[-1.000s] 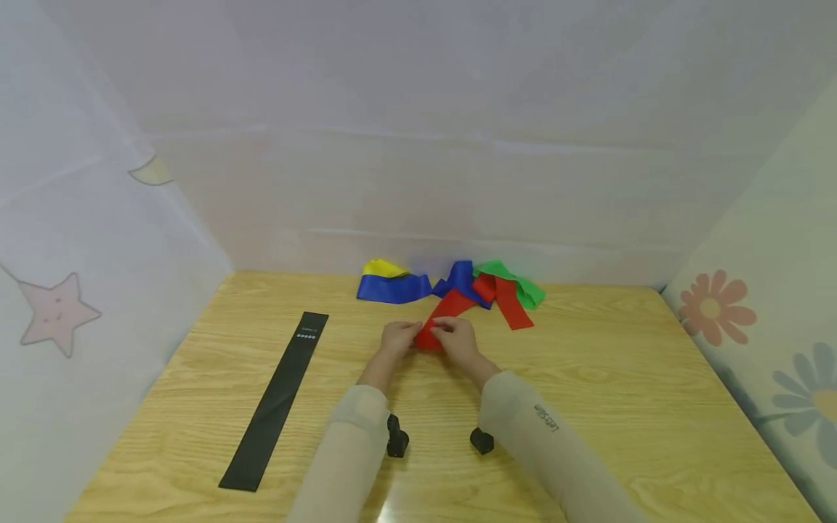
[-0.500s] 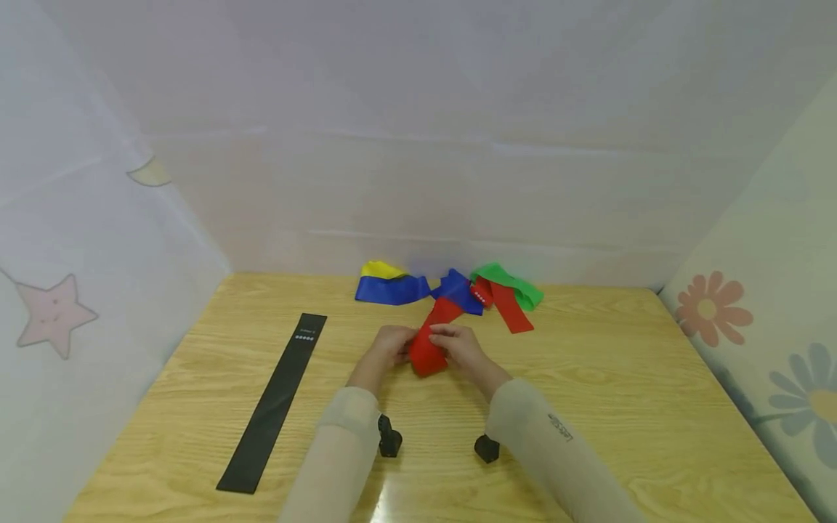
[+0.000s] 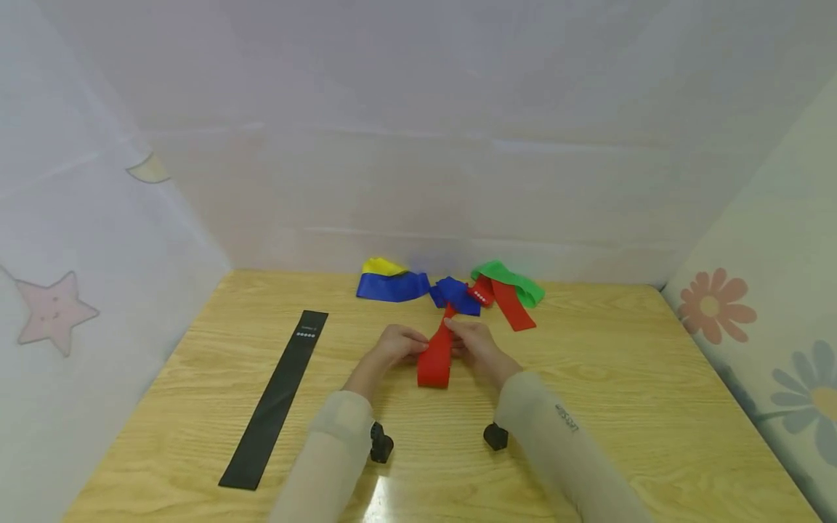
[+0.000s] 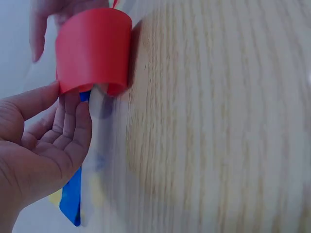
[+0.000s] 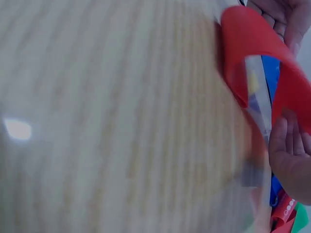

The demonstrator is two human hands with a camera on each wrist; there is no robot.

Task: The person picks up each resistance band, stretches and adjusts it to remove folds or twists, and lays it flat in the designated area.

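Note:
A red elastic band (image 3: 437,356) is held above the wooden table (image 3: 621,378) at its middle, one end trailing back toward the pile. My left hand (image 3: 400,343) pinches its left side and my right hand (image 3: 472,341) its right side. In the left wrist view the red band (image 4: 95,48) curls into a loop, with the thumb and fingers of my left hand (image 4: 43,141) at its lower edge. The right wrist view shows the red band (image 5: 257,53) arching over the table, my right hand (image 5: 291,155) gripping it from below.
A black band (image 3: 277,396) lies flat on the left of the table. At the back edge lie a blue band (image 3: 392,287) with a yellow one (image 3: 379,266), another blue piece (image 3: 454,294), a green band (image 3: 513,280) and a second red band (image 3: 510,305). Cloth walls close three sides.
Both hands have drawn the red band out of the pile toward me, and it now stands as a narrow loop between them. The blue piece shifted slightly.

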